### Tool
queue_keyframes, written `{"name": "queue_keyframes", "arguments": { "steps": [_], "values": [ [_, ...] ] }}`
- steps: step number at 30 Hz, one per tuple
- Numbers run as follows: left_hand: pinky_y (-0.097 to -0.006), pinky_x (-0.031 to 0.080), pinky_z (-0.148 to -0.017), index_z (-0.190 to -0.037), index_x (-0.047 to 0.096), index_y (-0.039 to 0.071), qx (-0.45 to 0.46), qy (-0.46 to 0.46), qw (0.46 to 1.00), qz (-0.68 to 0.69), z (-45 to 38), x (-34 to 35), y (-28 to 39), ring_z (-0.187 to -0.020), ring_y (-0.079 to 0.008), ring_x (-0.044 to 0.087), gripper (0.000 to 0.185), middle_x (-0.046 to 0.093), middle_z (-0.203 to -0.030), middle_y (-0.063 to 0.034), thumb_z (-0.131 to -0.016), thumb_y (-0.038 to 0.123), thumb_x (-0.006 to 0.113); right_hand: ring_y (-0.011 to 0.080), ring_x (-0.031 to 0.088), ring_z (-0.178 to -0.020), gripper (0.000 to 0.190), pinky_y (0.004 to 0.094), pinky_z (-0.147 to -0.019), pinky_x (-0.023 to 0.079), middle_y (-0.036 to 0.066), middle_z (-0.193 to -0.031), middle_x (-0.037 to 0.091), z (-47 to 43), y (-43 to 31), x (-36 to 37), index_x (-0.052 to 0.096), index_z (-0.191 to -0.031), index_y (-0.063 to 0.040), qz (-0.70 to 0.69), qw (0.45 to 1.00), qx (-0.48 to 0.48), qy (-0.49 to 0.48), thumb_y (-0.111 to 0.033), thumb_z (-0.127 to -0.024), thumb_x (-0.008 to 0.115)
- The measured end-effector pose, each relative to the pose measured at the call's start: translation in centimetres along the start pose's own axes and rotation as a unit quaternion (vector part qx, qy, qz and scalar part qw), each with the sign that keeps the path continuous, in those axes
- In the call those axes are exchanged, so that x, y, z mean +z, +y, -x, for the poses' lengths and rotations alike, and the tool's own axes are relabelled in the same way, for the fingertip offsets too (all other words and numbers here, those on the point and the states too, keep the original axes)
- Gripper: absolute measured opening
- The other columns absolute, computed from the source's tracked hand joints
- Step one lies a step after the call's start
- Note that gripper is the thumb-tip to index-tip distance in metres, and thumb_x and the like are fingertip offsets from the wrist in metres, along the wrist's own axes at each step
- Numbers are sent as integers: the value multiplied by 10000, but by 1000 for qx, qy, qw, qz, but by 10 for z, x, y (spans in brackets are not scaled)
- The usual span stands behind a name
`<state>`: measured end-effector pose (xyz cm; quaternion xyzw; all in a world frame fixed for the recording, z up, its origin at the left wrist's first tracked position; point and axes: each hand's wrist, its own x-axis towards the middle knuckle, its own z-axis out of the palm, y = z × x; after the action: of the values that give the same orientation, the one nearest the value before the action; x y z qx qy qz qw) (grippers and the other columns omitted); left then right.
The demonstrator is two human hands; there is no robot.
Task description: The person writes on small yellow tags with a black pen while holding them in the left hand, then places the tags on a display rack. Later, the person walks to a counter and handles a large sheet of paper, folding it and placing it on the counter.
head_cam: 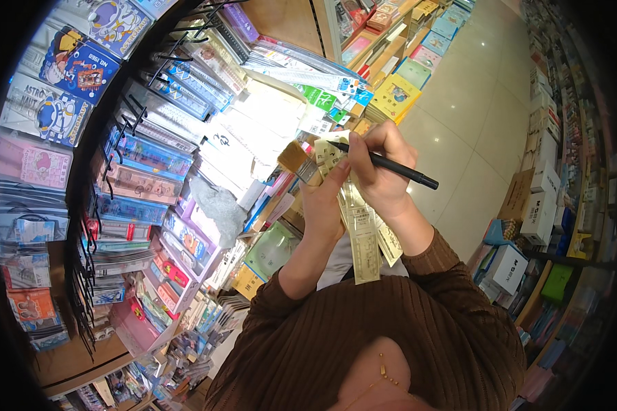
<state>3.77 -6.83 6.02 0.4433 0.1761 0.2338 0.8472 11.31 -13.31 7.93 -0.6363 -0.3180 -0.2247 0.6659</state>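
Observation:
My right hand point(383, 172) grips a black pen point(403, 169), its tip over the upper end of a few packaged rulers point(365, 241). These pale yellowish packs fan downward in front of my chest. My left hand point(324, 205) holds them near the top, with its thumb across them. The same hand also has a flat paintbrush point(301, 162) with tan bristles and a metal ferrule, pointing up and left. Which fingers hold the brush is hidden. Beyond the brush lie brightly lit white sheets point(252, 128), one with a handwritten mark.
Packaged rulers point(149, 149) hang on black hooks point(128, 115) at the left. A grey cloth point(218, 208) lies beside a lilac tray point(198, 277) of stationery. Yellow booklets point(396, 97) are stacked beyond my hands. Across the tiled aisle point(450, 128), shelves hold white boxes point(540, 218).

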Motion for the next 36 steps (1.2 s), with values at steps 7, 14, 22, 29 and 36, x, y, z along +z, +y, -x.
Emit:
{"name": "queue_keyframes", "arguments": {
  "steps": [7,14,22,29,36],
  "values": [
    [-295,460,-855,-1167,529,-32,-15,-28,999,-6,2,-3,2,-994,-164,582,280,592,-1106,-91,-898,44,509,126,470,-424,275,254,-424,362,35,-531,488,5,-1,1,456,-639,-53,-95,992,55,66,-6,-724,713],
    [-295,448,-867,-1206,513,-27,-6,-23,1000,20,2,-2,1,-992,-156,575,307,584,-1118,-76,-912,61,514,147,489,-426,242,256,-428,378,40,-522,510,-1,-6,-5,501,-647,-45,-57,997,-36,-25,-36,-707,735],
    [-275,404,-926,-1386,353,8,13,-36,999,12,1,6,10,-1072,-129,516,544,534,-1183,-58,-870,-25,523,147,480,-417,256,261,-411,357,45,-508,505,-2,-11,0,490,-626,-50,-2,1000,5,-20,-60,-716,730],
    [-277,385,-947,-1391,356,25,13,-38,999,-4,0,5,11,-1081,-123,512,548,530,-1196,-48,-871,-19,526,97,458,-451,210,240,-437,347,34,-546,517,-3,-11,0,508,-639,-26,12,999,-8,-48,-17,-737,693],
    [-274,370,-959,-1389,365,29,26,-25,999,-39,2,7,12,-1114,-115,490,550,516,-1222,-39,-866,-21,529,123,443,-436,231,259,-426,336,37,-531,488,-3,-12,2,488,-627,-40,30,999,2,-44,-27,-727,697]
  ]
}}
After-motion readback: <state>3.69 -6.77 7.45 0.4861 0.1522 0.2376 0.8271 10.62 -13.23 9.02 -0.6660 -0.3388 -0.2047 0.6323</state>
